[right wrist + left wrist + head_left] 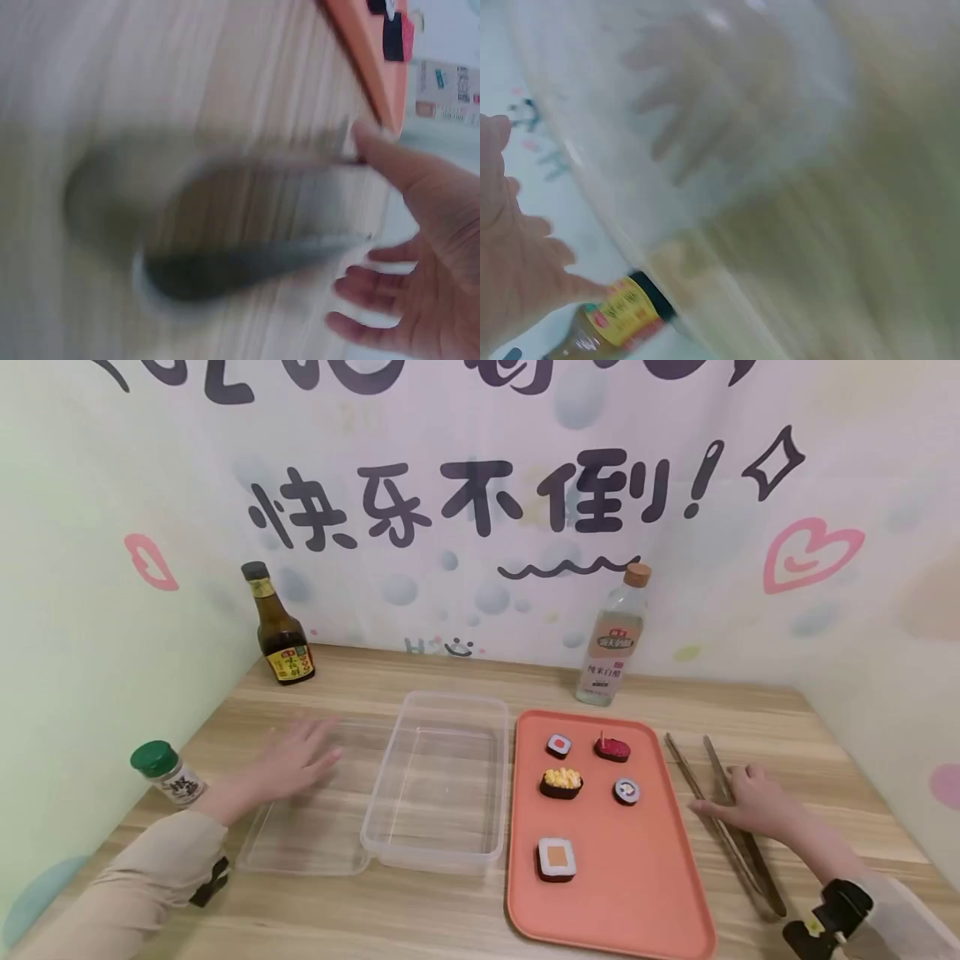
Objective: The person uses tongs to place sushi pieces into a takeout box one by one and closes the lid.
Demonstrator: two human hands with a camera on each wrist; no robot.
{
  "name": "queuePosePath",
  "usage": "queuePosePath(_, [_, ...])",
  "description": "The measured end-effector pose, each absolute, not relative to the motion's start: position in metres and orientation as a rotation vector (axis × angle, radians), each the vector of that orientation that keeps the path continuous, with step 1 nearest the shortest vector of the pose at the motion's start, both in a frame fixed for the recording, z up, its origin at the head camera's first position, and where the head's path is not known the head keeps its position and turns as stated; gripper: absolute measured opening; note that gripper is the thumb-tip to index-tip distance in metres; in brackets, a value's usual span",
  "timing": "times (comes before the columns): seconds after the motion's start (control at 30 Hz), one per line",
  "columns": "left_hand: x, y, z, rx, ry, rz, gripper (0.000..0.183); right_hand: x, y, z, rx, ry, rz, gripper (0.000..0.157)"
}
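Observation:
My left hand (pixel 294 764) hovers with its fingers spread over a clear plastic lid (pixel 303 843) lying on the table. In the left wrist view, the lid's glossy surface mirrors the fingers. Right beside the lid, a clear plastic container (pixel 446 797) stands uncovered. My right hand (pixel 761 806) is at the metal tongs (pixel 765 877), its thumb (pixel 397 161) and loosely bent fingers apart on either side of the two arms. The tongs lie spread on the table, blurred in the right wrist view.
An orange tray (pixel 630 893) holds several sushi pieces, including a square one (pixel 557 860) and a corn-topped one (pixel 561 783). A dark sauce bottle (pixel 283 635), a clear vinegar bottle (pixel 611 643) and a green-capped shaker (pixel 168 772) stand around the edges. Walls border the table.

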State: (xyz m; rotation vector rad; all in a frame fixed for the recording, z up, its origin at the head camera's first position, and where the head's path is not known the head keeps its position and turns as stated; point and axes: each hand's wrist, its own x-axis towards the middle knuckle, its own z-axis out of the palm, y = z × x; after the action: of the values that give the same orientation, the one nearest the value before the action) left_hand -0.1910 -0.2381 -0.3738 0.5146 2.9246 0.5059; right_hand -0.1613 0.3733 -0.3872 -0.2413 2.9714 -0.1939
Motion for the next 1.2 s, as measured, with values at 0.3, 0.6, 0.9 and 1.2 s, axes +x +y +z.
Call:
queuePosePath(0.3, [-0.197,-0.187,-0.349,0.489,2.506,1.093,0.065,-0.169,0.362,-0.381,-0.233,2.888,-0.247,0.036])
queuePosePath(0.6, [-0.201,-0.168,-0.35,0.294,2.138,1.379,0.064,-0.177,0.354,-0.376,-0.354,2.889,-0.195,0.063])
queuePosePath(0.9, [-0.201,-0.169,-0.355,0.249,2.144,1.418,0.065,-0.182,0.339,-0.36,-0.437,2.957,-0.313,0.036])
queuePosePath(1.2, [-0.205,-0.171,-0.354,0.257,2.141,1.408,0.065,-0.192,0.298,-0.333,-0.598,2.998,-0.109,0.044])
